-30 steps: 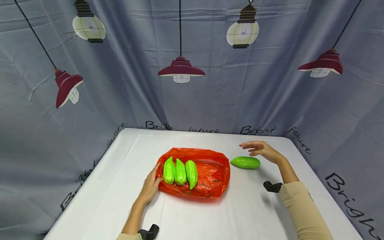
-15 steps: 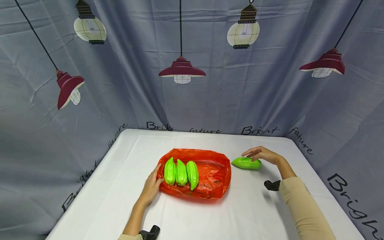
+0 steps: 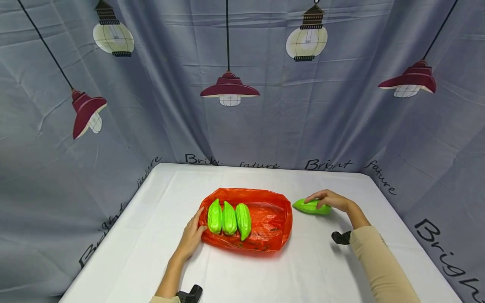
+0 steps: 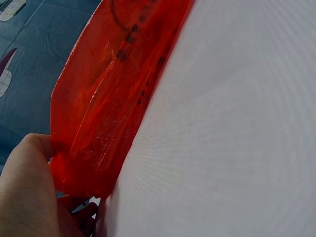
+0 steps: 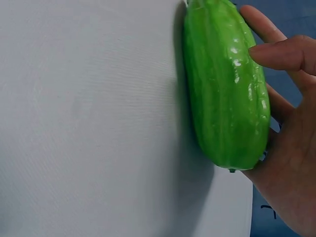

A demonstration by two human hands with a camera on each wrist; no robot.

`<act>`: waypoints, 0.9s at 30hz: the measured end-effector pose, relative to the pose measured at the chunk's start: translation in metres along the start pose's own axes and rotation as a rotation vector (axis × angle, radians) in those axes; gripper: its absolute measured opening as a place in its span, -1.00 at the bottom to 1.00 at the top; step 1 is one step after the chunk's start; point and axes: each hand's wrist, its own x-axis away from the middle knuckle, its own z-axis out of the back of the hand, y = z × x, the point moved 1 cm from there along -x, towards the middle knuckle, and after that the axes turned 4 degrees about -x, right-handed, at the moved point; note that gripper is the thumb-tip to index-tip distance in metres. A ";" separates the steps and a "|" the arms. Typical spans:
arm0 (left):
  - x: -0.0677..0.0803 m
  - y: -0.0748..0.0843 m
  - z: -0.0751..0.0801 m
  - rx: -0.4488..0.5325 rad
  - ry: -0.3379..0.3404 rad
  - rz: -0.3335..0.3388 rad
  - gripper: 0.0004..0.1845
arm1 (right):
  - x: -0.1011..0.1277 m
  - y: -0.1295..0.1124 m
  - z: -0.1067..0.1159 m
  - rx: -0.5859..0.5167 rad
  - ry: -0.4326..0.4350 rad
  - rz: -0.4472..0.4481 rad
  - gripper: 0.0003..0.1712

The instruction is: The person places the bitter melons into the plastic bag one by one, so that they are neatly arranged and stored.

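On the white table (image 3: pixel 242 277) lies a red plastic bag (image 3: pixel 265 214), its mouth spread wide and its sides standing up. Three bright green, ridged bitter melons (image 3: pixel 229 219) lie side by side in its left half. My left hand (image 3: pixel 190 235) grips the bag's left edge, with the thumb on the near side in the left wrist view and the other fingers partly hidden behind the plastic. Right of the bag, my right hand (image 3: pixel 333 199) holds another bitter melon (image 5: pixel 227 94) from above, thumb on its near side and fingers on its far side. Its pointed tip faces the bag.
A grey curtain (image 3: pixel 265 126) printed with lamps and lettering hangs behind and along both sides of the table. Black wrist devices (image 3: pixel 341 237) sit at both wrists, below the hands. White tabletop extends in front of the bag.
My right hand has come down from above the lone bitter melon and closed its thumb and fingers around it. The left hand and the bag stay in place.
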 end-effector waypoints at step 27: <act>-0.001 0.000 0.000 0.005 0.001 -0.010 -0.33 | 0.012 0.002 -0.016 -0.030 0.113 -0.093 -0.38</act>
